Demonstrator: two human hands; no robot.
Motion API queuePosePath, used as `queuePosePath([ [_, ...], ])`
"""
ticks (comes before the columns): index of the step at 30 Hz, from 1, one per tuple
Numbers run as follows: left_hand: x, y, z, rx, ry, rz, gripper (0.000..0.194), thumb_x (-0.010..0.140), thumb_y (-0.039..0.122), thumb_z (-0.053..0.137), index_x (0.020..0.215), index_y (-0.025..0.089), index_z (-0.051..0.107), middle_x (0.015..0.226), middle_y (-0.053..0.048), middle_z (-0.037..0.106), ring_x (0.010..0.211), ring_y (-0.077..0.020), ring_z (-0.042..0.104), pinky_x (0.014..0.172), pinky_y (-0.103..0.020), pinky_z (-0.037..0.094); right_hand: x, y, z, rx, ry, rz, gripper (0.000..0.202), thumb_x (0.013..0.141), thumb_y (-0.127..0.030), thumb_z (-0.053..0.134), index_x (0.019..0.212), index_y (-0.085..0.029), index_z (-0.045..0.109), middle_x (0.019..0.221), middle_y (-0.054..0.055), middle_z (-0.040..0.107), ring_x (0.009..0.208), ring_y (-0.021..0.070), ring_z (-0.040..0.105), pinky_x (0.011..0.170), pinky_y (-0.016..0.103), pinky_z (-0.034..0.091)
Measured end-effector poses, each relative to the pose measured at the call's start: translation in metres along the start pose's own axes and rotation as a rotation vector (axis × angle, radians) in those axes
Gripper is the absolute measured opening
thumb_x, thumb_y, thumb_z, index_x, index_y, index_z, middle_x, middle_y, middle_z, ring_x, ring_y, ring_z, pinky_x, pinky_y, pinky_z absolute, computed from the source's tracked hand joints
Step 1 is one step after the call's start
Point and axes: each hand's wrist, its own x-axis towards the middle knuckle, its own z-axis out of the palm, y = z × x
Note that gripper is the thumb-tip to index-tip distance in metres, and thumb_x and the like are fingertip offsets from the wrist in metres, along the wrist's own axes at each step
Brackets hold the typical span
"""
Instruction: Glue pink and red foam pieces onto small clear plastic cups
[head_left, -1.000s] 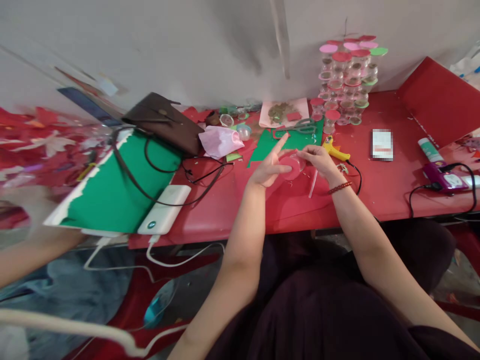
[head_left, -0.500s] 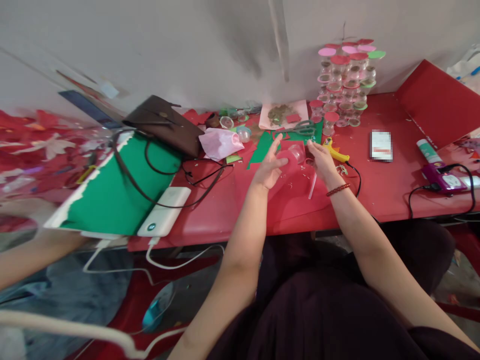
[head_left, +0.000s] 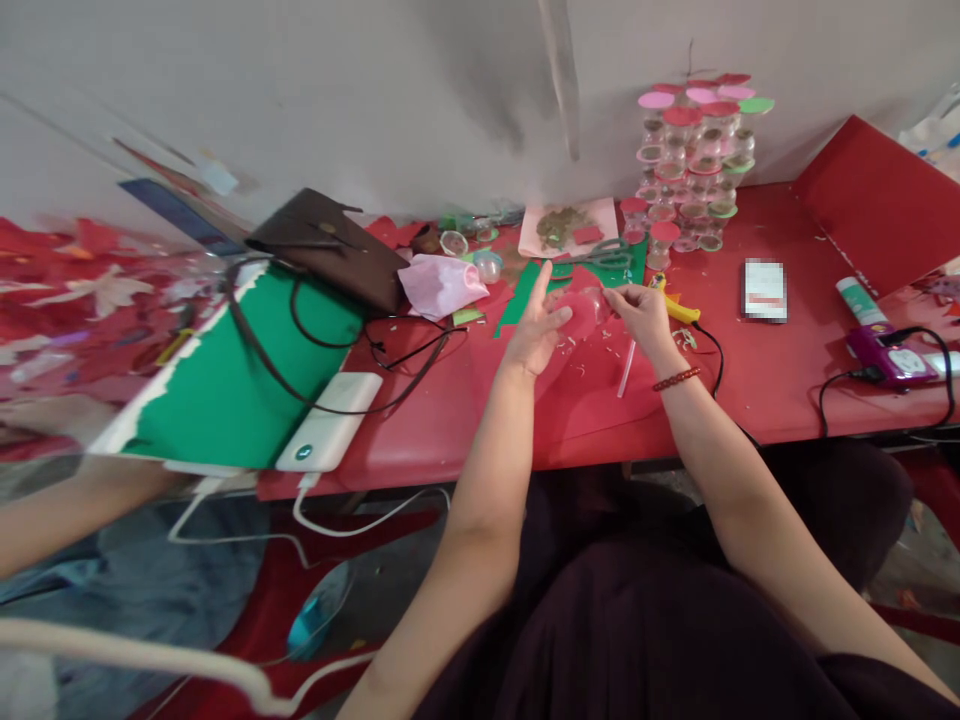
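Note:
A small clear plastic cup (head_left: pixel 589 304) with red paper about it is between my hands, over red paper sheets. My left hand (head_left: pixel 534 335) holds the cup from the left, its index finger pointing up and its thumb against the near side. The fingertips of my right hand (head_left: pixel 637 310) are pinched together at the cup's right edge; what is between them is too small to make out. Just beyond lie grey-green scissors (head_left: pixel 611 254) on green paper (head_left: pixel 517 298). A yellow glue gun (head_left: pixel 681 308) rests right of my right hand, and a thin clear stick (head_left: pixel 625 370) lies below it.
Stacked clear cups with coloured paper discs (head_left: pixel 694 170) stand at the back. Leftward are a brown bag (head_left: pixel 330 245), a pink pouch (head_left: pixel 442 285), a white power bank (head_left: pixel 330 422) and another person's arm (head_left: pixel 90 500). A glue stick (head_left: pixel 861 302) and purple power socket (head_left: pixel 892 355) are at right.
My right hand has moved slightly left, bringing its fingertips to the cup's edge. The cup and red paper have turned between my hands. My left hand has barely moved.

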Motion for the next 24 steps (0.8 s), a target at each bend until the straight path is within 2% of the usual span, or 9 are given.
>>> queuePosePath([
  [4, 0.001, -0.004, 0.007, -0.094, 0.05, -0.036, 0.11, 0.071, 0.041, 0.092, 0.165, 0.04, 0.036, 0.121, -0.002, 0.076, 0.106, -0.02, 0.075, 0.091, -0.029, 0.057, -0.002, 0.003, 0.004, 0.091, 0.049, 0.026, 0.052, 0.083, -0.071, 0.076, 0.066, -0.023, 0.065, 0.065, -0.001, 0.06, 0.065, 0.0129, 0.055, 0.064, 0.03, 0.047],
  [8, -0.003, 0.0, 0.009, -0.067, -0.008, -0.023, 0.114, 0.065, 0.037, 0.093, 0.165, 0.035, 0.038, 0.113, -0.001, 0.077, 0.104, -0.0217, 0.076, 0.088, -0.029, 0.057, -0.003, 0.002, 0.005, 0.241, -0.015, 0.135, 0.051, 0.078, -0.072, 0.078, 0.069, -0.023, 0.067, 0.067, -0.002, 0.062, 0.063, 0.0112, 0.055, 0.062, 0.027, 0.049],
  [11, -0.006, 0.004, 0.008, -0.044, -0.055, -0.016, 0.116, 0.065, 0.036, 0.092, 0.166, 0.033, 0.037, 0.102, 0.0, 0.078, 0.091, -0.0193, 0.076, 0.081, -0.028, 0.057, -0.004, -0.002, 0.003, 0.253, -0.076, 0.109, 0.05, 0.072, -0.07, 0.084, 0.071, -0.023, 0.07, 0.066, -0.003, 0.063, 0.061, 0.0099, 0.054, 0.061, 0.026, 0.048],
  [14, -0.007, 0.008, 0.006, -0.041, -0.077, 0.0, 0.113, 0.07, 0.033, 0.087, 0.168, 0.032, 0.033, 0.089, 0.003, 0.077, 0.082, -0.0173, 0.074, 0.078, -0.027, 0.055, -0.005, -0.006, 0.001, 0.273, -0.087, 0.06, 0.057, 0.073, -0.076, 0.081, 0.062, -0.023, 0.064, 0.06, -0.004, 0.058, 0.058, 0.0096, 0.05, 0.06, 0.028, 0.046],
  [16, -0.008, 0.01, 0.005, -0.032, -0.095, -0.007, 0.112, 0.071, 0.028, 0.085, 0.169, 0.032, 0.031, 0.093, 0.003, 0.078, 0.083, -0.017, 0.074, 0.079, -0.028, 0.055, -0.006, -0.007, 0.001, 0.266, -0.101, 0.038, 0.057, 0.072, -0.076, 0.082, 0.062, -0.023, 0.065, 0.061, -0.003, 0.059, 0.059, 0.0104, 0.051, 0.061, 0.028, 0.047],
  [19, -0.007, 0.009, 0.006, -0.03, -0.098, -0.034, 0.118, 0.066, 0.024, 0.087, 0.169, 0.033, 0.03, 0.109, 0.0, 0.08, 0.087, -0.0173, 0.076, 0.083, -0.028, 0.057, -0.006, -0.005, 0.002, 0.158, -0.101, -0.003, 0.048, 0.072, -0.069, 0.085, 0.071, -0.022, 0.074, 0.068, 0.0, 0.068, 0.065, 0.0129, 0.056, 0.065, 0.03, 0.049],
  [22, -0.004, 0.001, 0.008, -0.052, -0.045, -0.051, 0.119, 0.066, 0.025, 0.088, 0.169, 0.038, 0.029, 0.119, -0.001, 0.079, 0.095, -0.0186, 0.077, 0.089, -0.029, 0.057, -0.006, 0.0, 0.005, 0.036, 0.01, -0.021, 0.043, 0.08, -0.064, 0.08, 0.073, -0.022, 0.074, 0.069, 0.001, 0.068, 0.066, 0.0136, 0.056, 0.066, 0.031, 0.048],
  [24, -0.001, -0.007, 0.009, -0.082, 0.009, -0.057, 0.112, 0.07, 0.029, 0.089, 0.166, 0.04, 0.033, 0.115, 0.0, 0.079, 0.097, -0.0195, 0.078, 0.093, -0.031, 0.057, -0.006, 0.002, 0.007, 0.007, 0.101, -0.024, 0.043, 0.082, -0.063, 0.078, 0.073, -0.022, 0.072, 0.07, 0.0, 0.067, 0.067, 0.0136, 0.056, 0.067, 0.031, 0.047],
])
